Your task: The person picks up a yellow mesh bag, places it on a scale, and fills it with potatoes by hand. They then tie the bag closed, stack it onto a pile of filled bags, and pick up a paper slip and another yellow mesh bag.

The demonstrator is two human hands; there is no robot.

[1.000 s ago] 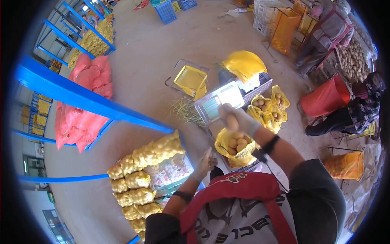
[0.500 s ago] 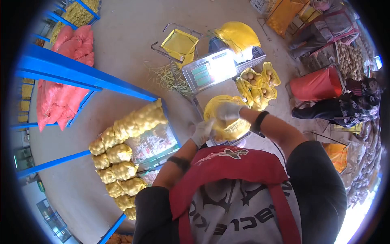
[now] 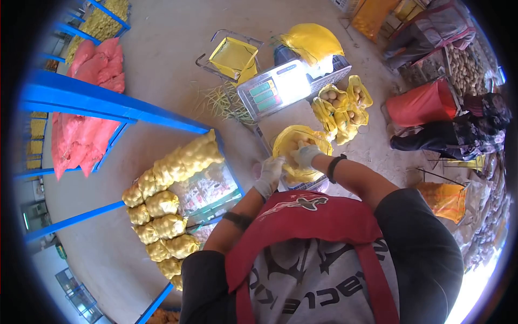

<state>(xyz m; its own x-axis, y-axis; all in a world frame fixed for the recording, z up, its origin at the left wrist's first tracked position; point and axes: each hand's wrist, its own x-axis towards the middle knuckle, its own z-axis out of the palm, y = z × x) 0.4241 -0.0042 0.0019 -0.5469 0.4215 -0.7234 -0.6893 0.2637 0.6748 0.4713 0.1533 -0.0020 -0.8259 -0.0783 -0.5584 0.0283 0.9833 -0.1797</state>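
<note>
Nearest, the right hand, in a pale glove, reaches into the open mouth of a round yellow mesh bag, its fingers over tan potatoes; whether it grasps one cannot be told. The gloved left hand is at the bag's near-left rim, fingers bent; whether they pinch the mesh is unclear. This bag holds potatoes and is untied.

Just beyond stands a silver weighing-scale display with green panels. To its right, a cluster of small yellow mesh bags sits upright, potatoes showing at the open tops, so these appear filled but unclosed. At left, plump yellow mesh bags lie in rows, looking full and closed.

Past the display, a yellow bag hangs open on a metal frame. Farther off are a large red sack, a co-worker and heaped pink sacks.
</note>
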